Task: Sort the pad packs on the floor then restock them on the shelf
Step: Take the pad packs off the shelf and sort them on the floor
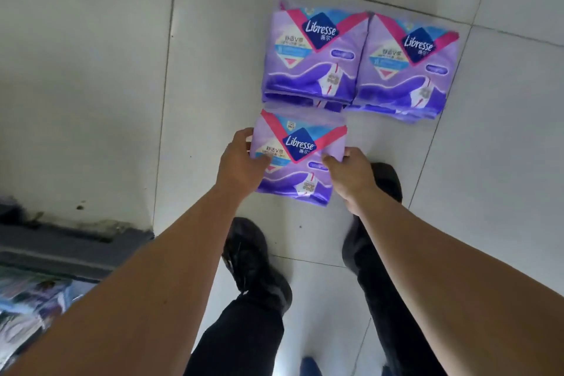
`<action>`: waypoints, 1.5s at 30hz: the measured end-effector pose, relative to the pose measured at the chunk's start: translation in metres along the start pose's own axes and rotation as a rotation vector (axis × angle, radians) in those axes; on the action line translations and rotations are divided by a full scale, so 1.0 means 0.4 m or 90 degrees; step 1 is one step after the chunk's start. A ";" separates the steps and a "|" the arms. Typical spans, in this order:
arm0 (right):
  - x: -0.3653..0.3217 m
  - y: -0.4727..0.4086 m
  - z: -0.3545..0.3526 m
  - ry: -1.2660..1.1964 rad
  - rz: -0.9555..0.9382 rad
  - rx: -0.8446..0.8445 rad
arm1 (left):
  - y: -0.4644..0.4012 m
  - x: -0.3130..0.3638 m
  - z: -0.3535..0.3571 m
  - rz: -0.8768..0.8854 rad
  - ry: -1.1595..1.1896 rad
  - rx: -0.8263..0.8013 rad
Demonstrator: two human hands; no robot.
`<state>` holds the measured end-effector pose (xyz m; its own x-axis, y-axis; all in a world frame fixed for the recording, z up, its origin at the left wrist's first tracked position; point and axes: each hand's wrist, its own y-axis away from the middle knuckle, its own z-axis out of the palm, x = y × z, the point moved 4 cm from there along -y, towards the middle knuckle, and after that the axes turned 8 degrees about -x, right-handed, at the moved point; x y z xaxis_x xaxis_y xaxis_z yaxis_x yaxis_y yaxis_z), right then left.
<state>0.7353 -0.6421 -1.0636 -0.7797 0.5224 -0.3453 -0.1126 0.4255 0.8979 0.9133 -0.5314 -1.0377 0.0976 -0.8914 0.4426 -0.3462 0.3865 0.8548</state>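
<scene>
Both hands hold one purple plastic Libresse pad pack (297, 159) w/ pink V stripe: left hand (241, 162) pinches its left edge, right hand (348, 175) its right edge. Two purple pack stacks (357, 61) lie on the tiled floor (91, 70) just beyond the fingers. Pack's long axis runs hand to hand; neither hand's nearer.

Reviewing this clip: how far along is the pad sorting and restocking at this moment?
Done: two piles of purple packs lie side by side on the floor tiles, the left pile and the right pile. In hand: the left hand and right hand grip a held pack in front of the left pile. Left: restocking; the shelf at lower left looks blurred, and no pack is moving toward it.
</scene>
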 end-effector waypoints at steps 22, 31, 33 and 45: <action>-0.009 -0.134 0.021 0.130 0.007 0.039 | -0.162 -0.039 0.041 -0.002 -0.133 0.030; -0.022 -0.149 0.022 0.142 -0.025 0.062 | -0.186 -0.031 0.041 -0.018 -0.107 0.058; -0.019 -0.146 0.023 0.147 -0.017 0.050 | -0.183 -0.033 0.040 -0.020 -0.104 0.057; -0.152 0.172 -0.059 0.410 -0.141 -0.003 | 0.108 0.079 -0.042 0.023 -0.202 0.055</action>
<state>0.7602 -0.6621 -0.9746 -0.9491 -0.1212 -0.2909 -0.3131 0.4673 0.8268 0.9172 -0.5390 -0.9823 -0.2067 -0.9120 0.3544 -0.4240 0.4099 0.8076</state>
